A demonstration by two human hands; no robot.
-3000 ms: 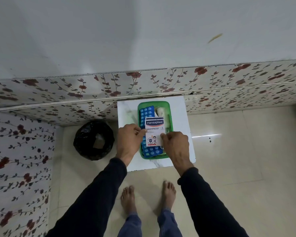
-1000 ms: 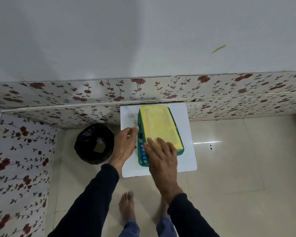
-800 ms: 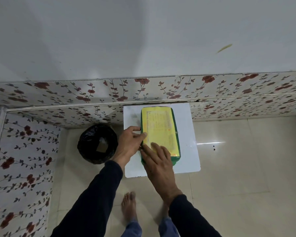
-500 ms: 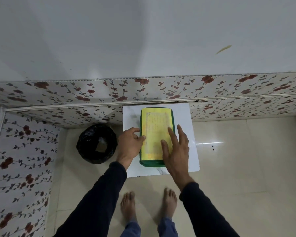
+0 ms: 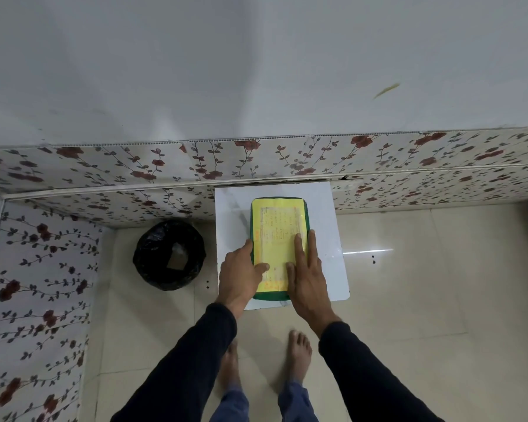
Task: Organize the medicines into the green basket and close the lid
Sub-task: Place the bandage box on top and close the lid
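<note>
White table (image 5: 323,214) against floral wall, green basket (image 5: 272,296) lidded, yellow label (image 5: 276,233) print unreadable, left hand (image 5: 241,275) and right hand (image 5: 307,278) flat, gripping nothing.

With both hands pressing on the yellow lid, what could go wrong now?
The lid may not seat evenly: both hands press its near half, the far end is untouched. The left hand thumb lies over the lid's edge and could get pinched. The basket sits near the small white table's front edge, so a hard push might shift it.

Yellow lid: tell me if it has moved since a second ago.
Yes. The yellow lid, skewed a second ago, now sits square on the green basket, parallel to the white table edges.
</note>
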